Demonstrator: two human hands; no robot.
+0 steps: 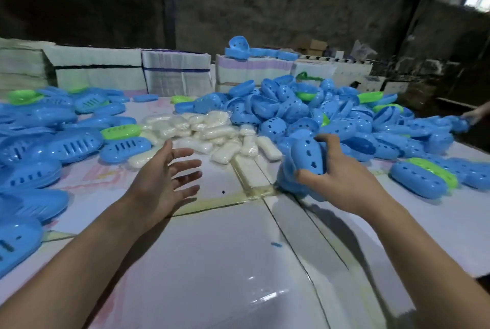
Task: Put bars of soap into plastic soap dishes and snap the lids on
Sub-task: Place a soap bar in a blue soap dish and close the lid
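My right hand [342, 169] grips a blue perforated soap dish [305, 158] at the near edge of a big heap of blue dish halves [305, 108]. My left hand [164, 177] hovers open over the white table, fingers spread, holding nothing, just short of a pile of wrapped white soap bars [201, 129]. To the left lies a heap of blue slotted lids [61, 143], with a few green ones [120, 131] among them.
The white table top [225, 262] has taped seams. Closed blue dishes [416, 180] lie at the right. White stacked boxes [175, 71] line the back. Another person's hand [477, 113] reaches in at the far right edge.
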